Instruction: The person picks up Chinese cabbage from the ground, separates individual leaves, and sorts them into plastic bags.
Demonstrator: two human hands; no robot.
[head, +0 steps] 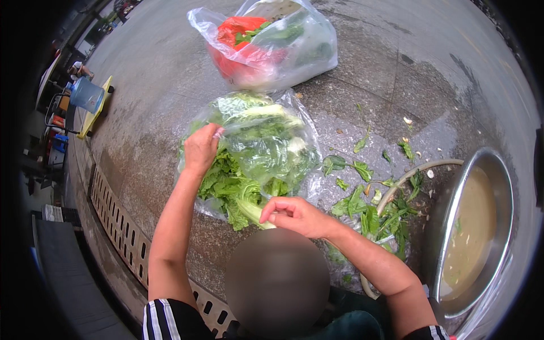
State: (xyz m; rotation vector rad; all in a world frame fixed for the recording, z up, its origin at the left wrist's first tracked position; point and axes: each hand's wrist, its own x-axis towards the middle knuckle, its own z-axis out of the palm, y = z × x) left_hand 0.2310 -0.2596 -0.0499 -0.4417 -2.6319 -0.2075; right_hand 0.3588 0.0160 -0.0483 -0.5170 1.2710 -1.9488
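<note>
On the stone paving before me lies a clear plastic bag full of leafy green lettuce-like vegetables. My left hand pinches the edge of this bag at its left side. Leaves spill from the near side of the bag. One leafy stalk with a pale base points towards me. My right hand is curled at that pale base, thumb and fingertips against it. A blurred round patch hides the area just below the stalk's end.
Behind stands a larger clear bag with a red bag inside. Loose leaves litter the ground at right, around a hose. A metal basin holds murky water. A slotted drain cover runs along the left. Farther left sits a yellow trolley.
</note>
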